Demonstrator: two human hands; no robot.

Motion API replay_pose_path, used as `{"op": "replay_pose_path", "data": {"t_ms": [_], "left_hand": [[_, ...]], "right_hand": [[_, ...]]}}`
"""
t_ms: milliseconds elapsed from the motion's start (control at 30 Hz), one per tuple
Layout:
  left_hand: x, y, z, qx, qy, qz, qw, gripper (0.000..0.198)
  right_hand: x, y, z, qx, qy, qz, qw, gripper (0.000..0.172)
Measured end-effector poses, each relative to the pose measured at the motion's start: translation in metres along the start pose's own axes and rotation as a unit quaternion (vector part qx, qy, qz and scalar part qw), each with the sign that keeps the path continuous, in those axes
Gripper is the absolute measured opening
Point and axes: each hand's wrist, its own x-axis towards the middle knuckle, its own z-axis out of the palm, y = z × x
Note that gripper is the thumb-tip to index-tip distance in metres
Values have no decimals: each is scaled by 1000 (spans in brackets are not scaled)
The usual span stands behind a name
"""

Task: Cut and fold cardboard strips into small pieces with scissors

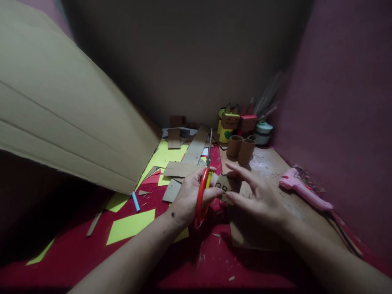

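Note:
A pair of scissors (200, 198) with red and yellow handles rests in my left hand (185, 202), its blades pointing away from me. The thumb of that hand also presses on the near-left edge of a small piece of cardboard (226, 188) printed with dark letters, "GB" among them. From the other side, my right hand (266, 200) grips the same piece between thumb and fingers. Both hands are close together above the red tablecloth (211, 257) and the left edge of a brown board (254, 232).
A large cardboard panel (76, 110) leans in from the left. Yellow paper (131, 226) and cardboard strips (196, 147) litter the cloth. Cardboard tubes (235, 147), a yellow paper animal figure (228, 126) and a red one (247, 122) stand behind. At right lies a pink glue gun (304, 190).

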Motion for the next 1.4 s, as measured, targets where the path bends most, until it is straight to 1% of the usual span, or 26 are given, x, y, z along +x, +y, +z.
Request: {"op": "replay_pose_path", "data": {"t_ms": [33,67,100,133,167,200,233,267,333,400,500,567,600,667,767,867,900,1033,1233,1300,1400], "left_hand": [[1,0,-1,18,-4,3,1000,42],[1,0,-1,32,-10,4,999,44],[1,0,-1,40,-14,6,999,44],[2,0,0,47,-18,8,999,44],[2,0,2,53,-22,9,998,44],[2,-1,3,57,-25,10,998,45],[2,-1,4,60,-26,13,998,46],[3,-2,4,62,-29,18,997,47],[4,-6,1,67,-28,35,997,45],[5,-10,-6,94,-14,51,994,36],[5,-16,-19,189,-1,61,980,26],[3,-16,-25,257,-19,83,963,26],[2,-14,-27,287,-17,94,953,29],[-2,-10,-27,350,-32,112,930,33],[-5,-6,-25,427,-63,102,896,41],[-5,-8,-24,491,-83,77,864,44],[-4,-10,-23,500,-86,75,858,44],[-4,-11,-21,514,-87,87,849,44],[-6,-2,-19,519,-109,78,844,34],[-6,-1,-19,518,-111,81,845,34],[-6,-2,-19,515,-119,82,845,36]], "right_hand": [[1,0,-2,79,3,70,994,50],[2,-1,-3,156,-14,140,978,42],[3,-1,-2,228,-40,204,951,35],[2,-1,-1,288,-66,252,921,30],[2,-1,1,334,-83,288,893,28],[2,-1,3,368,-87,312,872,27],[1,-1,5,393,-81,321,858,28],[1,0,7,412,-69,319,851,29],[2,3,9,430,-43,295,852,27],[3,7,9,432,-13,260,864,23],[7,9,6,422,33,229,877,16],[9,10,3,417,59,218,880,15],[11,10,2,415,73,213,882,15],[13,12,0,414,92,200,883,16],[15,18,0,418,107,176,885,18],[15,23,0,416,113,164,887,16],[15,24,0,413,115,163,888,15],[15,24,0,403,121,167,892,15],[15,23,0,406,111,168,891,14],[15,24,1,414,107,168,888,13],[14,27,2,407,104,166,892,12]]}}
